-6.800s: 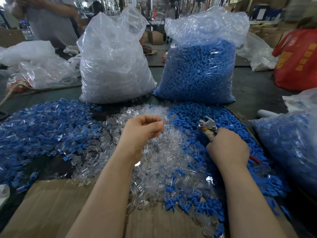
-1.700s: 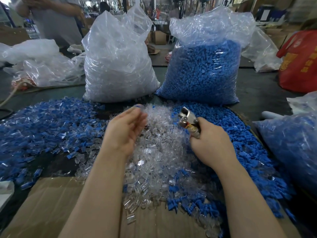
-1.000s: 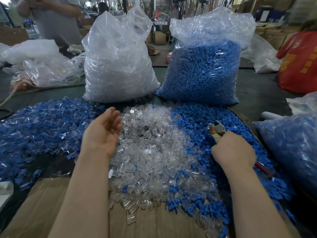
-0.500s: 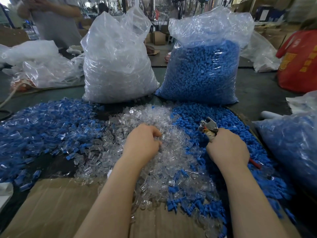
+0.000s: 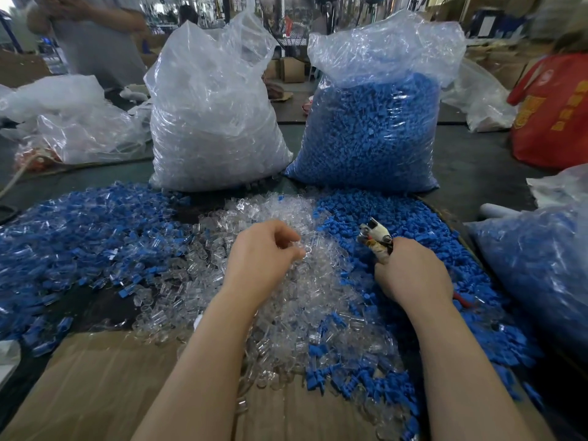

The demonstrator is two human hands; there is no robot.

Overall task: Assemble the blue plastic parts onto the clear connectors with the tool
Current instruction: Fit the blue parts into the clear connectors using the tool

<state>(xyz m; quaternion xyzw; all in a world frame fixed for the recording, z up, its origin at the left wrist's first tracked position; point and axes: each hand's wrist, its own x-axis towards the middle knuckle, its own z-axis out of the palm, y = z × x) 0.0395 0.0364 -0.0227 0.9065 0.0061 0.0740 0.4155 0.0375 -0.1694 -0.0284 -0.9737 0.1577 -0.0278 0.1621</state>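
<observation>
A heap of clear connectors [image 5: 286, 300] lies in the middle of the table. Loose blue plastic parts [image 5: 410, 224] are piled to its right. My left hand [image 5: 261, 259] hovers over the clear heap with curled fingers and pinches a clear connector [image 5: 302, 249] at its fingertips. My right hand [image 5: 410, 272] grips the handles of a plier-like tool [image 5: 374, 235]. The tool's metal jaws point up and left, just above the blue pile. A wide spread of joined blue-and-clear pieces [image 5: 79, 230] covers the left side.
Two tall plastic bags stand behind the piles: a bag of clear connectors [image 5: 213, 122] and a bag of blue parts [image 5: 372, 128]. Another bag of blue pieces [image 5: 541, 265] sits at the right. Cardboard [image 5: 95, 393] lies near me. A person [image 5: 95, 36] stands far left.
My left hand has lifted slightly out of the clear heap, now with a connector pinched. My right hand with the tool has stayed almost in place.
</observation>
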